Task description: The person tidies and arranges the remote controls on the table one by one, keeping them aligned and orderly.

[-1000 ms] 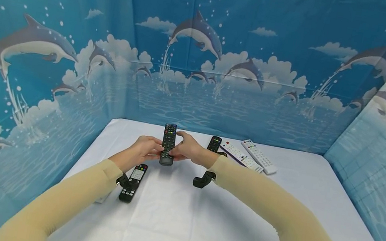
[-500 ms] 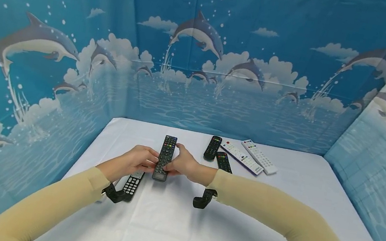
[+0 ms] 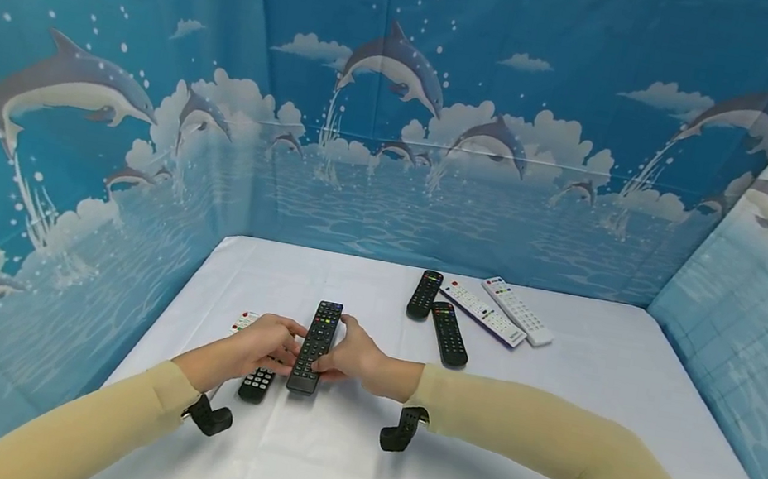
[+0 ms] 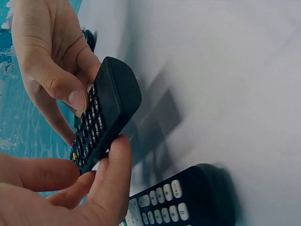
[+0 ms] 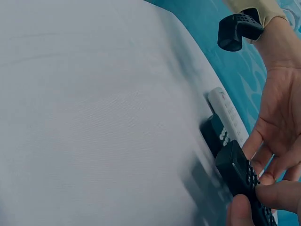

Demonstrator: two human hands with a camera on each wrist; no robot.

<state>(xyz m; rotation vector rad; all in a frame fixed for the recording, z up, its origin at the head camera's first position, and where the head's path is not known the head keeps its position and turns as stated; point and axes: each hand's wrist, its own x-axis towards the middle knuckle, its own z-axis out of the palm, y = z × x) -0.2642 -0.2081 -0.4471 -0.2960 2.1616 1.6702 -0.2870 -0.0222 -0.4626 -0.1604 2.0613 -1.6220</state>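
Between my two hands is a black remote control (image 3: 317, 346) with several rows of small buttons, tilted above the white table. My left hand (image 3: 265, 342) holds its left edge, thumb on top and fingertips beneath, as the left wrist view shows. On the opposite edge my right hand (image 3: 354, 352) grips it, with the thumb (image 4: 77, 100) on the button face. The remote's shadow falls on the cloth. Below my left hand lies a black remote with white buttons (image 3: 255, 387), its upper part hidden by the hand. A white remote (image 3: 244, 321) beside it is mostly covered too.
At the back right lie two black remotes, an upper one (image 3: 424, 294) and a lower one (image 3: 449, 335). Next to them are a white remote with a purple edge (image 3: 483, 314) and a plain white remote (image 3: 517, 311). A blue dolphin curtain (image 3: 392, 190) borders the white tablecloth (image 3: 348, 468).
Both hands have brought the black remote down and nearer to me, slightly left, and its top now leans right. The right arm has uncovered the black remotes at the back right.
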